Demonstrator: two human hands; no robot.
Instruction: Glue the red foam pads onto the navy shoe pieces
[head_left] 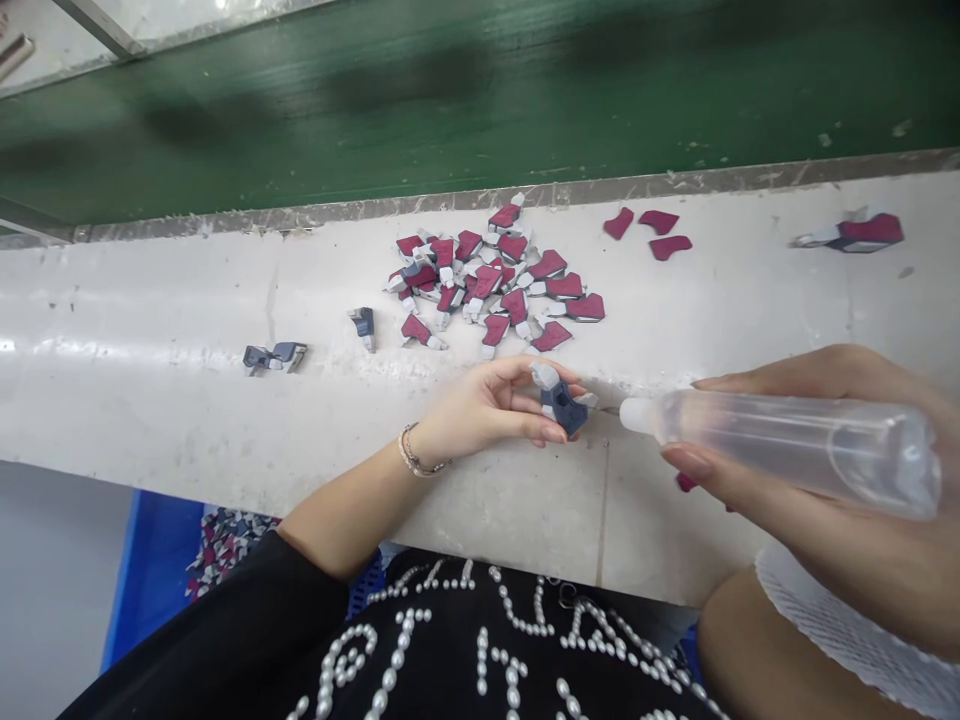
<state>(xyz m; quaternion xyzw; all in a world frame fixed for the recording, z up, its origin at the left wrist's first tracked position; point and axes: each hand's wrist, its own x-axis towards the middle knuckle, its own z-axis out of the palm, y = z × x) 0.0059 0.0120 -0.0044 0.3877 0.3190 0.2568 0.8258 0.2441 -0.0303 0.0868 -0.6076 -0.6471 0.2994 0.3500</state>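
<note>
"While the left hand (476,412) is in view, what is its state?"

"Fingers and thumb are closed on a dark blue-grey piece (564,405) with pale grey ends. Piece is held above the near half of the table (172,410), around the middle of the scene. A bracelet (409,452) circles the wrist."

"And the right hand (840,540)?"

"Clamped around a translucent squeeze bottle (787,445), which lies roughly level, its white cap (637,415) toward the left. A thin nozzle runs from the cap to the piece; contact cannot be determined. Part of a maroon item (685,483) shows beneath the thumb; most of it is hidden."

"Record the surroundings."

"Beyond the left hand, a heap of maroon-topped pieces (487,281) with pale grey ends, overlapping, count uncertain. To its right, three flat maroon parts (659,222), apart from one another. Far right, a single maroon-and-grey piece (870,232). Left of the heap, one upright-looking dark piece (364,325); farther left, a dark cluster (276,356), its parts close together."

"Edges of the scene?"

"Far side: a green strip (480,110) running left to right. Near left, below table level: a blue bin (154,550) containing many small maroon, grey and dark parts (225,545). Near side: a black top (442,660) with white beads."
</note>
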